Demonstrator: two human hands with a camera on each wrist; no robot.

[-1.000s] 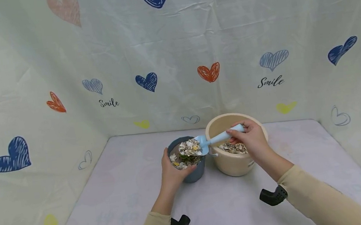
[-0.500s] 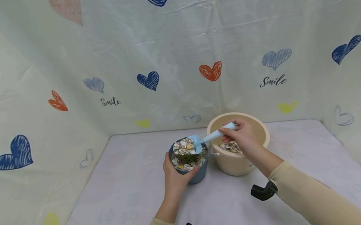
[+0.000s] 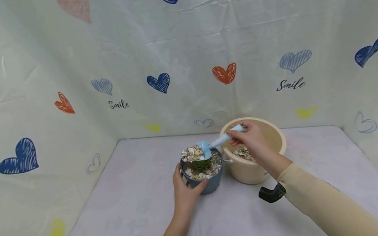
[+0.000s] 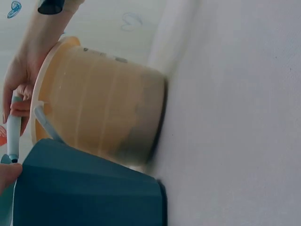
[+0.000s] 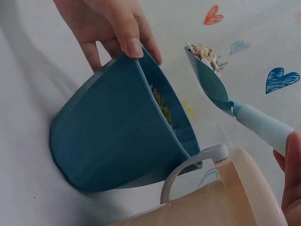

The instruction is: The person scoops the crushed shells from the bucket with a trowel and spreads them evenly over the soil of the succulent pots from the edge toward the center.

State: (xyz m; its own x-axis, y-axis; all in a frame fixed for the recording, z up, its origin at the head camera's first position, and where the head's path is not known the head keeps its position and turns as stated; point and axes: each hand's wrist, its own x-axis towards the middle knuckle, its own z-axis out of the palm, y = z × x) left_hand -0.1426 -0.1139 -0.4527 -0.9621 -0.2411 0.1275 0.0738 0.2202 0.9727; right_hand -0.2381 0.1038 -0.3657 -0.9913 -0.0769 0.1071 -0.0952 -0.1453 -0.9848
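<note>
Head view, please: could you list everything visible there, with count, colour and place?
pot: one, blue-grey, table centre, filled with shell bits around a green plant
bucket: one, beige, right of the pot, shell bits at its bottom
scoop: one, light blue, loaded with shell bits, over the pot
table: one, pale cloth cover
backdrop: cream sheet with coloured hearts and "Smile", on three sides
wrist mounts: two, black, on the forearms
left hand: grips the pot's near side
right hand: holds the scoop's handle over the bucket
sleeves: two, beige
</note>
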